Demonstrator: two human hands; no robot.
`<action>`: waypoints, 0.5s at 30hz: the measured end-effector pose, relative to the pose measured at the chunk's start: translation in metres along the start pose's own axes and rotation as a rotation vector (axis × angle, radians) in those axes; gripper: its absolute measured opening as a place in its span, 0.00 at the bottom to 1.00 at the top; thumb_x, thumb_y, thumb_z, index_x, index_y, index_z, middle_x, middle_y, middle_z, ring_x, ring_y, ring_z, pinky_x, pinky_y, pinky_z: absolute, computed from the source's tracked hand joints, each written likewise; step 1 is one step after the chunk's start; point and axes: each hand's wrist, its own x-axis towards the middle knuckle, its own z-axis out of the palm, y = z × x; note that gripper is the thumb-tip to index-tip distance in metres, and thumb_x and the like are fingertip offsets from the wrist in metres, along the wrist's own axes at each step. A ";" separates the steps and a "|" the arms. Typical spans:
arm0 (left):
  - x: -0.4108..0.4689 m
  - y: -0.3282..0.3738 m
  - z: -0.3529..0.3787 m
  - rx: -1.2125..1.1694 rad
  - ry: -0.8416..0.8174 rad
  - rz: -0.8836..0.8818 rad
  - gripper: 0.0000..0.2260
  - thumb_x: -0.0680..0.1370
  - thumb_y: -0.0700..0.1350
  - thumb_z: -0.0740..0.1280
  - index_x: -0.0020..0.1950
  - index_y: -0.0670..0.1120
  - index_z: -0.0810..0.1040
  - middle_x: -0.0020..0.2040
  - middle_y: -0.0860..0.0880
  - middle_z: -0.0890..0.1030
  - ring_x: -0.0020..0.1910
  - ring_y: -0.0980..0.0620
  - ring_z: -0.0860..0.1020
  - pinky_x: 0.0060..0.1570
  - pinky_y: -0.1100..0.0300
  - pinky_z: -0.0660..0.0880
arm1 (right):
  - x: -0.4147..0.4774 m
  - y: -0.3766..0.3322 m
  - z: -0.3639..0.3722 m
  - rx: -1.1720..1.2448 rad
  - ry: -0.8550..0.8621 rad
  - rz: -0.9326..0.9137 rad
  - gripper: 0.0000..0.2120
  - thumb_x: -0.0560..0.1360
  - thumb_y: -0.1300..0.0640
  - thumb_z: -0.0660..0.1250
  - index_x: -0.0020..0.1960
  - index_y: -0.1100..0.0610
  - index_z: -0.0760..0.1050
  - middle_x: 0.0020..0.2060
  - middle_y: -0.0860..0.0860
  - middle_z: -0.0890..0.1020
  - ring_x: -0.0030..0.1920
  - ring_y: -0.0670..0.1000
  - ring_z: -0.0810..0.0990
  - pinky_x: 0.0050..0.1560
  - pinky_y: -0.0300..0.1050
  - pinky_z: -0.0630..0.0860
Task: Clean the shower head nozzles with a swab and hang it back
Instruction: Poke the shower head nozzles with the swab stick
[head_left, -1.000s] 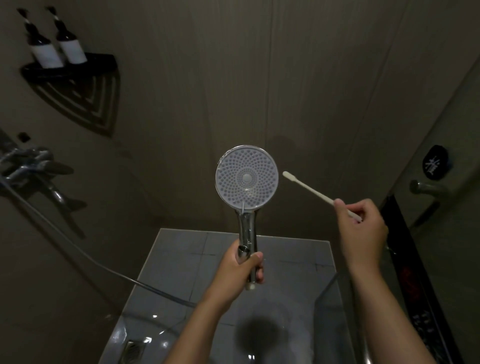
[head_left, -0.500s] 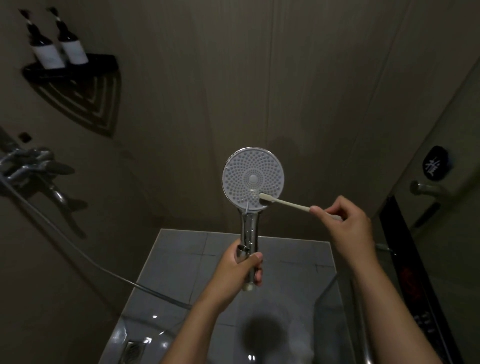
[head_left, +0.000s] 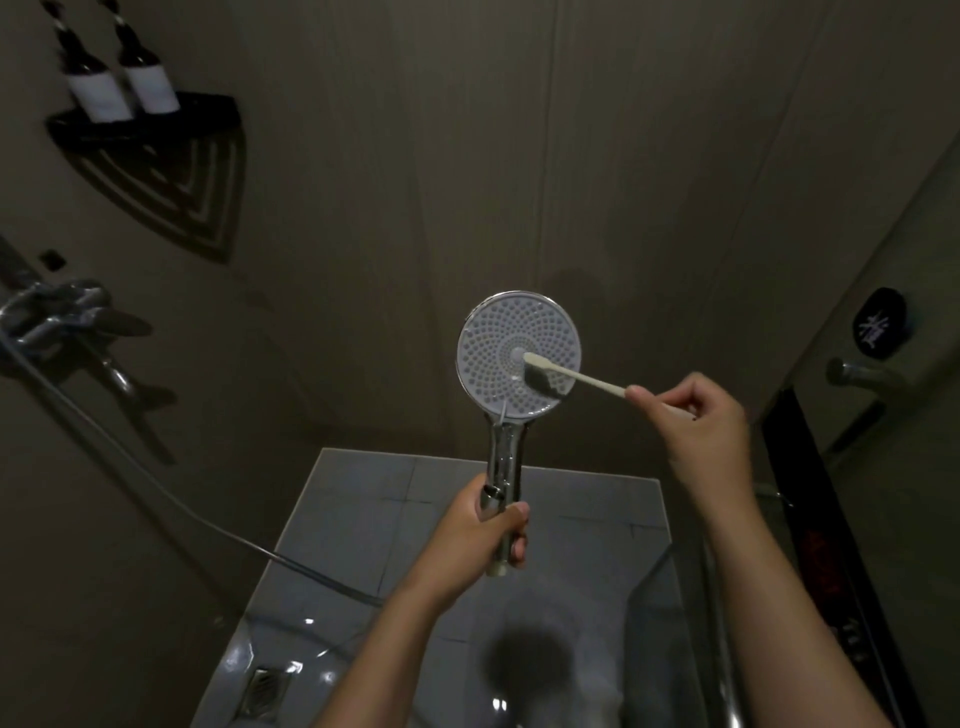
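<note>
A round chrome shower head (head_left: 498, 332) with a white nozzle face stands upright in mid-air, its face turned toward me. My left hand (head_left: 485, 535) grips the bottom of its chrome handle. My right hand (head_left: 696, 421) pinches the end of a white swab (head_left: 576, 375), which slants up to the left. The swab's tip touches the nozzle face right beside its centre and throws a dark shadow just below. A grey hose (head_left: 156, 483) runs from the handle down and left to the wall fitting.
A chrome mixer tap (head_left: 57, 317) sits on the left wall. Above it a black corner shelf (head_left: 140, 130) carries two dark bottles. A glass door with a handle (head_left: 857, 376) is at the right. Wet grey floor tiles and a drain (head_left: 265, 691) lie below.
My right hand has swung the swab in from the right onto the nozzle face, then slid its tip from the lower right rim up to the centre. The shower head shifted slightly right.
</note>
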 end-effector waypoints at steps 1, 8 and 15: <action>0.000 0.000 0.001 0.009 -0.004 -0.002 0.04 0.78 0.36 0.62 0.49 0.42 0.67 0.35 0.46 0.73 0.29 0.51 0.73 0.35 0.56 0.74 | 0.000 -0.001 0.003 -0.021 0.003 -0.009 0.16 0.68 0.55 0.75 0.32 0.60 0.70 0.26 0.50 0.70 0.29 0.44 0.65 0.30 0.38 0.64; 0.000 -0.001 0.000 0.025 0.027 0.028 0.04 0.78 0.36 0.63 0.47 0.42 0.68 0.34 0.46 0.73 0.29 0.51 0.73 0.34 0.55 0.74 | -0.001 0.011 0.002 -0.083 -0.108 0.038 0.19 0.67 0.54 0.76 0.29 0.56 0.66 0.25 0.48 0.68 0.29 0.46 0.64 0.31 0.43 0.62; 0.002 -0.002 -0.001 0.000 0.058 0.038 0.06 0.78 0.34 0.63 0.44 0.43 0.68 0.33 0.46 0.73 0.27 0.51 0.72 0.30 0.57 0.74 | -0.004 0.013 -0.002 -0.083 -0.230 0.074 0.18 0.67 0.56 0.76 0.29 0.57 0.67 0.25 0.51 0.68 0.30 0.47 0.65 0.32 0.43 0.61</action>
